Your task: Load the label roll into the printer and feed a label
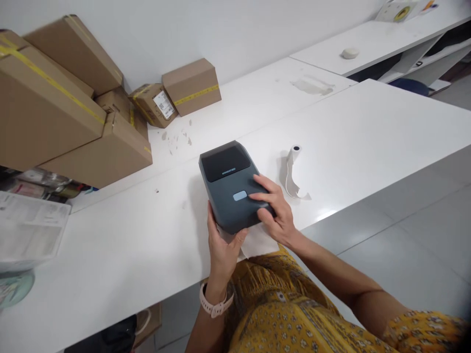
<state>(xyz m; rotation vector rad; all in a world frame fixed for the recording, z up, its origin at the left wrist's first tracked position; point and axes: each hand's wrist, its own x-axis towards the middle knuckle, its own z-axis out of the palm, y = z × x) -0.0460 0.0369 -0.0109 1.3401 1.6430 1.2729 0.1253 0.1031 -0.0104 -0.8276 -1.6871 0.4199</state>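
A dark teal label printer (231, 208) with a black window and a light blue button is held tilted above the white table. My left hand (224, 252) is closed on its lower left corner, the thumb at the near edge and the other fingers mostly hidden beneath. Over the printer's right side lies my right hand (275, 208), fingers apart, one fingertip at the right end of the button. White paper (259, 241) shows below the printer's near edge. To the right, a small paper roll (294, 153) stands with its loose end trailing towards me.
Cardboard boxes (44, 108) are stacked at the left by the wall, with a smaller box (193, 88) beside them. A white printed package (31, 228) lies at the left. On the far right stretch of table (397, 113) is a round white object (350, 53).
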